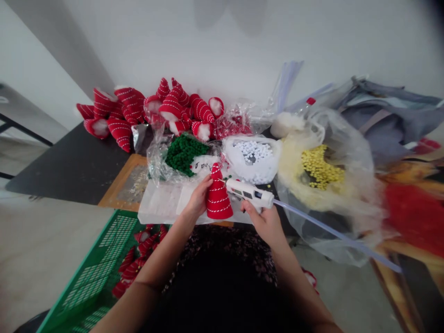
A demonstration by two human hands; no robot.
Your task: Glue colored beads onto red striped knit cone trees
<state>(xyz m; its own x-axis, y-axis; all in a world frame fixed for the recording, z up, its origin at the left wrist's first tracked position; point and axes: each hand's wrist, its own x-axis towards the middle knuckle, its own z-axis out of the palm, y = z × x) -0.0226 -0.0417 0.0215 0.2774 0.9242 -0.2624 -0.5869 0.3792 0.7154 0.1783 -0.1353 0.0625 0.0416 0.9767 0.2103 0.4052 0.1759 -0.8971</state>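
Left hand (200, 198) grips a red striped cone (219, 200) over the near edge of the tabletop (65, 171); right hand (265, 223) holds a glue gun (251, 192) toward it.

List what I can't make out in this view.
Head view:
Left hand: some fingers hidden behind the red cone.
Glue gun: handle mostly hidden by the right hand.
Nozzle tip: too small to tell whether it touches the cone.
Green crate: near end cut off by the bottom edge.
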